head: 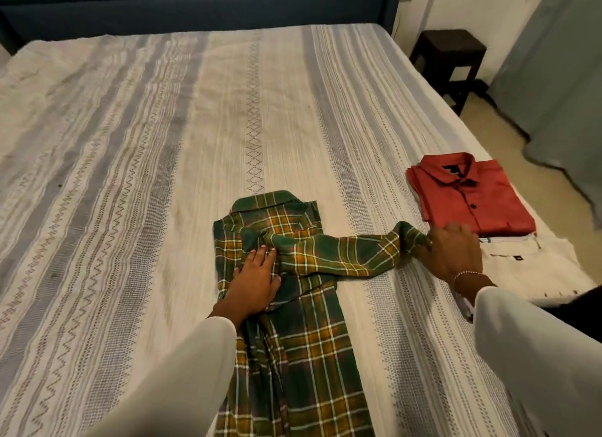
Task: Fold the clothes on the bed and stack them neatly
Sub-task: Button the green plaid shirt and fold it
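Striped bed [130, 143]; plaid shirt [303, 355] lengthwise, collar far.

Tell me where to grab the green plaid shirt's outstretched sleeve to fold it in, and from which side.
Take the green plaid shirt by the cuff end of its sleeve, coming from the right. That is likely best: the sleeve lies stretched rightward, its cuff free on the bedspread, where the right hand already grips it. The left hand presses the body flat.

You have one wide-angle view, worn on your head at the foot side of the bed [228, 117]. It looks forward and down across the bedspread toward the headboard [195, 6], close over your forearms, with floor and a stool [449, 55] at right.
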